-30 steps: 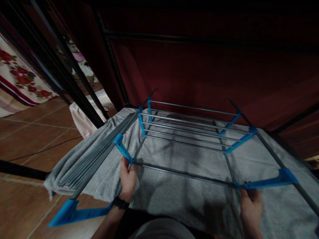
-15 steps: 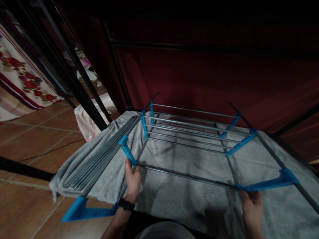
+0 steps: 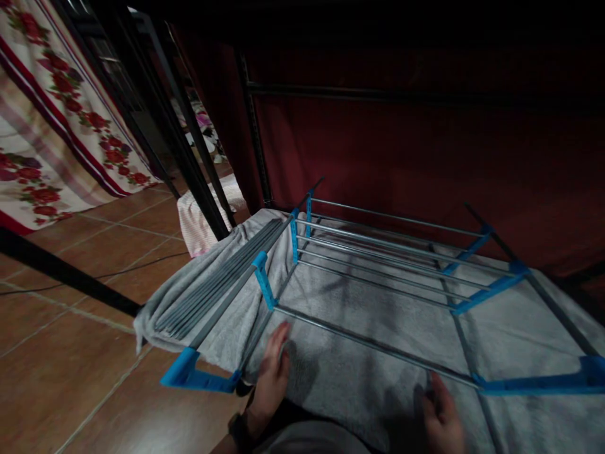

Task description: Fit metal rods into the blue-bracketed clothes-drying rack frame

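Note:
A drying rack frame of grey tubes with blue plastic joints (image 3: pixel 265 280) lies across a grey blanket (image 3: pixel 331 372). Several thin rods (image 3: pixel 373 247) span its far part, and a single front crossbar (image 3: pixel 368 343) runs nearest to me. My left hand (image 3: pixel 273 372), a dark band on its wrist, is just below the crossbar's left end, fingers stretched out and holding nothing. Below the crossbar's right part, my right hand (image 3: pixel 443 413) is apart from the rack, its fingers extended and slightly bent with nothing visible in them.
A bundle of loose grey rods (image 3: pixel 222 277) lies on the blanket's left side. Black metal posts (image 3: pixel 189 139) and a slanting black bar (image 3: pixel 70 271) stand at left. Dark red cloth (image 3: pixel 401 157) hangs behind. A floral cloth (image 3: pixel 61 113) hangs above the tiled floor (image 3: pixel 70 372).
Both hands have let go of the rack's blue front joints and drawn back toward me, the right one also moving left. The view has shifted, so the scene appears further right.

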A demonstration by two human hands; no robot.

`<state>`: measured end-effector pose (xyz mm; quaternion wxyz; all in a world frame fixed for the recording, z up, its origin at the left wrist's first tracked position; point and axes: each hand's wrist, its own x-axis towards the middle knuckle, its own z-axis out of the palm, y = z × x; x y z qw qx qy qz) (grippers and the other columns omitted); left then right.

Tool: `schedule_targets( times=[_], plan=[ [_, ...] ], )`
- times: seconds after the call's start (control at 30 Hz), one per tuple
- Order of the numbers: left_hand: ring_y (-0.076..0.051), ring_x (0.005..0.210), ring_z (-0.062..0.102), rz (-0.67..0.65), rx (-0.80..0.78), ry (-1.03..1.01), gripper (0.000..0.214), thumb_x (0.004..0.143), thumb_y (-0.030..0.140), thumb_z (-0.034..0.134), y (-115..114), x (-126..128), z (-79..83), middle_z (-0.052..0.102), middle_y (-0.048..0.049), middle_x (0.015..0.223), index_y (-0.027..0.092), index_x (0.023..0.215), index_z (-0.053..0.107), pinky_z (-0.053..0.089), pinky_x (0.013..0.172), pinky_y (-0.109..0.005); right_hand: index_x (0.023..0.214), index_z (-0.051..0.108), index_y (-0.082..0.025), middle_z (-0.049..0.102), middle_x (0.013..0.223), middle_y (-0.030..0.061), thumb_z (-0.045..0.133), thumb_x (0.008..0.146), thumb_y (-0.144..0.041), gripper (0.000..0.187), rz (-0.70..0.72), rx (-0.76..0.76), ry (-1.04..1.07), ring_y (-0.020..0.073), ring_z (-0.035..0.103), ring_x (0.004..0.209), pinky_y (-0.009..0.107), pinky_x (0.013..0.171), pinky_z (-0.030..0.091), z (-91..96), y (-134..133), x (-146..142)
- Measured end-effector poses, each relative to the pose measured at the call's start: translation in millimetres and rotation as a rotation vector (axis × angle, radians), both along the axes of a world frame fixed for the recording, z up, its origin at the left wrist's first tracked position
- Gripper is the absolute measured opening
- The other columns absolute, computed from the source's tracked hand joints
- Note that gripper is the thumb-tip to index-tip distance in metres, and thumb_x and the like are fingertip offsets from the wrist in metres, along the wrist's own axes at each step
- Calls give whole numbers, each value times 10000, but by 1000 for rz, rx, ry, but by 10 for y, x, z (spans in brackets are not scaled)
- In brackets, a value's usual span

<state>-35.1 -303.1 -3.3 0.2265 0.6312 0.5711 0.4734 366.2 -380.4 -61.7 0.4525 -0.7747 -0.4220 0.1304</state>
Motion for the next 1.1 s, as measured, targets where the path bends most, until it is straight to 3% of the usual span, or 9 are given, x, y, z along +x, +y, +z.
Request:
schedule_targets(
  times=[0.13, 0.23, 0.43, 0.77, 1.1],
  plan=[
    [-208, 1092, 734, -288, -57, 97, 367, 940, 153, 453, -277, -161, -85, 776, -91, 1130, 235, 1082, 781, 600, 971, -332, 1264, 629, -193, 696, 1237, 145, 526, 835, -592, 595, 79, -41, -21, 343, 659, 1124, 463, 931, 542, -40, 102, -174],
    [-193, 1008, 750, -304, -90, 101, 352, 901, 119, 473, -323, -241, -92, 788, -67, 1049, 245, 990, 789, 611, 899, -286, 1199, 652, -178, 697, 1251, 160, 495, 866, -505, 492, 174, -20, -100, 352, 653, 1159, 516, 1010, 506, -104, 173, -214],
    [-179, 1015, 730, -279, -145, 152, 378, 902, 97, 449, -110, -133, 39, 771, -59, 1036, 241, 1023, 777, 592, 922, -288, 1187, 648, -179, 674, 1297, 170, 409, 929, -355, 394, 331, 92, -400, 335, 621, 1207, 551, 1070, 452, -223, 215, -333],
    [-217, 1223, 634, -343, -57, 429, 392, 983, 149, 444, 447, 332, 254, 696, -89, 1287, 227, 1243, 728, 525, 1094, -410, 1272, 608, -163, 653, 1332, 176, 320, 1035, -359, 422, 325, 123, -548, 304, 589, 1256, 542, 1125, 396, -126, 184, -495],
    [-226, 1123, 629, -550, -69, 701, 381, 954, 61, 463, 542, 514, 393, 690, -89, 1181, 217, 1209, 700, 492, 1056, -383, 1291, 612, -151, 641, 1373, 185, 256, 1047, -357, 479, 288, 14, -624, 287, 580, 1276, 543, 1174, 293, 5, 141, -612]
  ],
)
